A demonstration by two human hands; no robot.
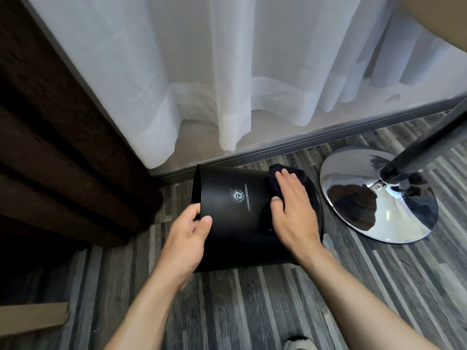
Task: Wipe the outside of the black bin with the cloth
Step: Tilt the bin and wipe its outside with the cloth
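Two bare forearms enter from the lower edge and reach forward over the grey striped plank floor (227, 311). Behind the hands, a sheer white curtain (227, 72) hangs to a pale sill, with a dark brown drape (50, 147) to the left of the grip. The black bin (235, 218) lies tipped on its side on the floor between the two hands, its open rim turned left and its base turned right; a small round emblem and a line of white lettering face upward. To the right of the bin, just beside it, stands a polished chrome disc base (379, 195) carrying a dark pole. The left hand (188, 238) is closed on the bin's rim, thumb on the outer wall and fingers curled inside. The right hand (290, 210) lies flat, fingers extended, pressing a dark cloth (273, 183) against the bin's outer wall near its base end.
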